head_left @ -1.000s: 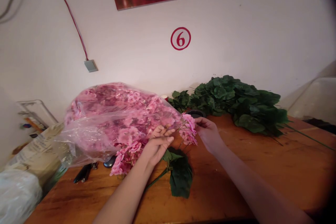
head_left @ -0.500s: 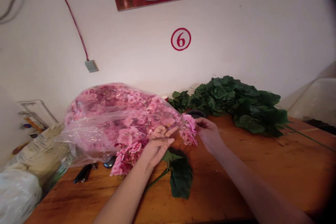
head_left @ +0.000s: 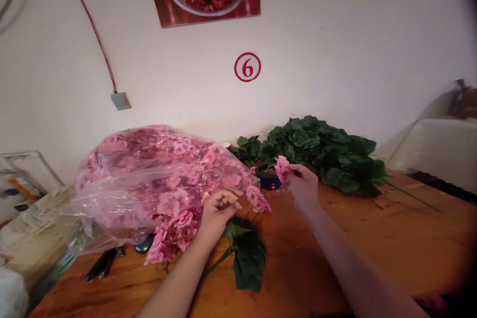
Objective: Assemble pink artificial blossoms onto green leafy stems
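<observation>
My right hand [head_left: 303,184] pinches a small pink flower [head_left: 281,168] beside a round dark blue pot with a red light [head_left: 270,182]. The flower's thin stems point left over the pot's top. My left hand [head_left: 219,211] is half curled, its fingertips near another pink flower cluster [head_left: 258,199]; whether it grips a thin stem cannot be made out. Below it, a stem with large green leaves [head_left: 249,258] lies on the wooden table [head_left: 298,278]. More pink flowers [head_left: 173,236] lie left of my left wrist.
A clear plastic bag full of pink flowers [head_left: 160,174] covers the left back. Green leaf stems [head_left: 324,154] are piled at the back right. A black tool [head_left: 101,263] and a dark round object [head_left: 144,244] lie near the left edge.
My right hand has drawn a pink flower away from the cluster near my left hand, over to the blue pot, which is now more visible. The camera view has shifted slightly.
</observation>
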`<state>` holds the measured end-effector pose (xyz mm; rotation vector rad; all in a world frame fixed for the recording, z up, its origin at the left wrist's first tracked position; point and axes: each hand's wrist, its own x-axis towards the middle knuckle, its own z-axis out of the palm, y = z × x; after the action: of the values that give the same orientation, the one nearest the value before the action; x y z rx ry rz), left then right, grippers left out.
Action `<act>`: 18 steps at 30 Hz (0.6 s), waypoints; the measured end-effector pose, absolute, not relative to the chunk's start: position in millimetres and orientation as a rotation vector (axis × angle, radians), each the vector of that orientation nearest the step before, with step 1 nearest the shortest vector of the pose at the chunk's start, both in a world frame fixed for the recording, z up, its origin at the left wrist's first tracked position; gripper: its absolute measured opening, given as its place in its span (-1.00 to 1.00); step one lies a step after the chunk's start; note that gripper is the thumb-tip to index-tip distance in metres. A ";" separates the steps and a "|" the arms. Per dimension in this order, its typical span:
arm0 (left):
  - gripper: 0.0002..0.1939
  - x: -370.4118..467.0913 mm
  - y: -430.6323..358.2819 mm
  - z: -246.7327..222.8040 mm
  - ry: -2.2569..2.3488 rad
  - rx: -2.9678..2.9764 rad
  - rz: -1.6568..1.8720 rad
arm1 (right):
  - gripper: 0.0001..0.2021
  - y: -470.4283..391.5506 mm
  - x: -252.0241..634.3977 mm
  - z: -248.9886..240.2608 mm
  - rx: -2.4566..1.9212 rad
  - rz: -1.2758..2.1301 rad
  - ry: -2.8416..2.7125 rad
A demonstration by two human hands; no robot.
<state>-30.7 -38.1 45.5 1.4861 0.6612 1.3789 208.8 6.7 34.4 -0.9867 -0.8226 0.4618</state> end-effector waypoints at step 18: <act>-0.84 -23.9 -42.1 30.3 1.247 2.531 1.157 | -0.74 51.0 240.4 1.5 -1.431 0.058 -1.168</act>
<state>-23.9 -42.1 30.3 2.5310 1.2469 1.1571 240.4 51.0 1.5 -1.4308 -1.1683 0.0581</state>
